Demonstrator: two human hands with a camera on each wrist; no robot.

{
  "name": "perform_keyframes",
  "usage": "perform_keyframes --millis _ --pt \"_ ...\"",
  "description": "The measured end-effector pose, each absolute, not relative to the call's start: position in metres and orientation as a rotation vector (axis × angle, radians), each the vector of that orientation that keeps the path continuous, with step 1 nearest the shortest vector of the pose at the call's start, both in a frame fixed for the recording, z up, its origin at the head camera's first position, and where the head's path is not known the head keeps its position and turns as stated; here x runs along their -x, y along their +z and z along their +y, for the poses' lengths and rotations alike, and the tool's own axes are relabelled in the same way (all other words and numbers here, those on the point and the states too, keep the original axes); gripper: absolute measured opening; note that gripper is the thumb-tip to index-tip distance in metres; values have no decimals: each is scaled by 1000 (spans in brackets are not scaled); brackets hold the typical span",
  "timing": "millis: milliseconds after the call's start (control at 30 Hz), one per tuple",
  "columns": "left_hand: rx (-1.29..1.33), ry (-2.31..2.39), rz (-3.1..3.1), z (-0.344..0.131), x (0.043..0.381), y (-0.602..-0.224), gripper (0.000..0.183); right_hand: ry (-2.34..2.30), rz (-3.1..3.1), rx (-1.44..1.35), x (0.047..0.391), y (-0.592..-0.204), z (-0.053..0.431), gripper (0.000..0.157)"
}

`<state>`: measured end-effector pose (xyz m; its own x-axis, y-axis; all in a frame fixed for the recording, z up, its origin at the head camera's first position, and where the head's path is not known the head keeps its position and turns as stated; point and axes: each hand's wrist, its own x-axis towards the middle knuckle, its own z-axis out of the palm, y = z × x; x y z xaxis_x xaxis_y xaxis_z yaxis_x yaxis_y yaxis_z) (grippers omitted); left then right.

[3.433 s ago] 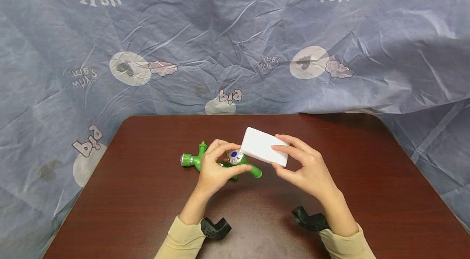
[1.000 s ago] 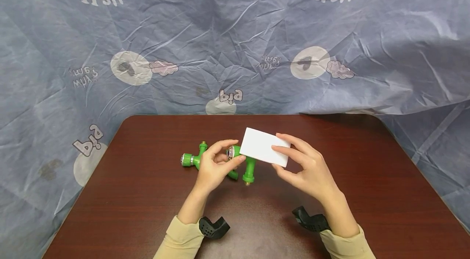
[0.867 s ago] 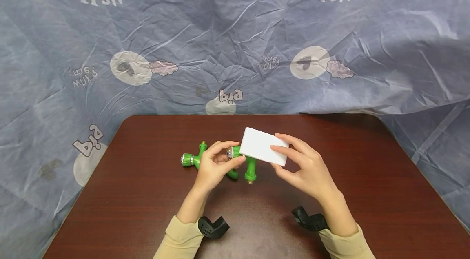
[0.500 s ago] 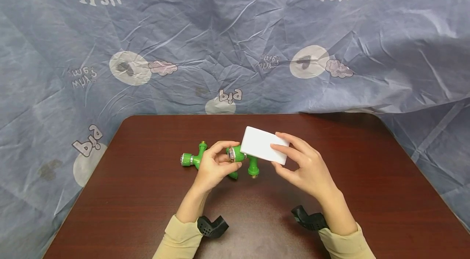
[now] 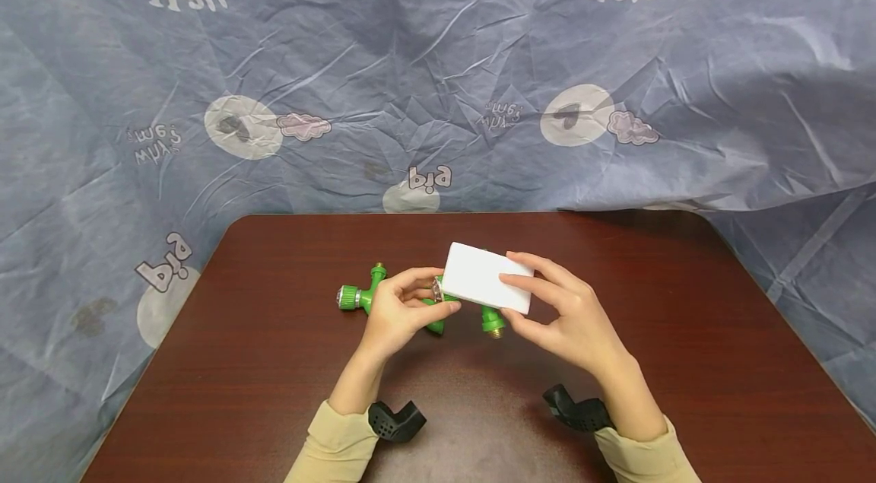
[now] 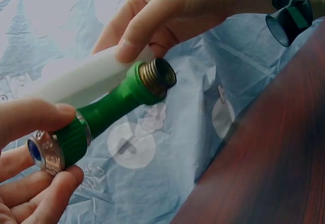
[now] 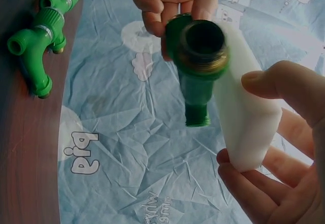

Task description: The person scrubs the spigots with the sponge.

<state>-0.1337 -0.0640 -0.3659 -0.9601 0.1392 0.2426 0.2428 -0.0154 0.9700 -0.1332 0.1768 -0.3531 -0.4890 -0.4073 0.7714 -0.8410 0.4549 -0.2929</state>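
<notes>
My left hand (image 5: 400,312) pinches the ribbed knob end of a green faucet (image 6: 104,107), between thumb and fingers. Its chrome cap with a blue centre shows in the left wrist view, and a brass-threaded end points away from the hand. A white sponge (image 5: 479,279), a smooth rectangular block, is gripped by my right hand (image 5: 568,316) at its right end. The sponge lies against or very close to the faucet's body and hides most of it in the head view. In the right wrist view the faucet's open threaded inlet (image 7: 203,38) faces the camera.
A second green faucet (image 5: 349,298) lies on the dark red-brown table (image 5: 274,376), partly behind my left hand. A blue-grey printed cloth (image 5: 438,72) hangs behind the table's far edge. Black wrist mounts (image 5: 397,422) sit at both cuffs.
The held faucet has turned in my left hand: its spout pointed down-right earlier, now a threaded end shows below the sponge. The sponge has shifted slightly left and down over it.
</notes>
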Motion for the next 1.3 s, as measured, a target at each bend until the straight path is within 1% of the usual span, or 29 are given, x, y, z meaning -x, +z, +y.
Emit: perform_keyframes --millis 167,300,367,567,633,700,900,967,1000,1167,1233,1300 --pt "455 -2109 -2137 -65 129 -357 40 905 -2146 -970 133 -354 180 30" --pt "454 -2113 -2114 -66 135 -369 40 912 -2200 -842 132 -353 184 34" --pt "451 -2120 -2107 -66 139 -376 40 931 -2197 -832 131 -353 184 36" --pt "497 -2107 -2086 -67 142 -384 39 984 -2109 -1045 130 -352 176 32" --pt "526 -2102 -2078 -67 141 -384 39 979 -2088 -1090 131 -353 174 33" --pt "549 -2098 -2072 -67 141 -384 39 966 -2084 -1088 132 -353 174 34" --pt "586 -2094 -2063 -65 141 -384 40 891 -2113 -925 134 -354 179 35" --pt "579 -2100 -2066 -65 141 -384 40 897 -2116 -910 133 -353 180 34" --pt "571 -2100 -2071 -65 141 -384 40 909 -2115 -920 133 -353 180 33" --pt "573 -2106 -2064 -65 141 -384 38 974 -2085 -1046 130 -353 173 34" --pt "599 -2115 -2044 -64 141 -384 36 971 -2071 -1074 130 -353 171 37" --pt "618 -2126 -2027 -64 141 -384 36 963 -2066 -1081 130 -353 170 37"
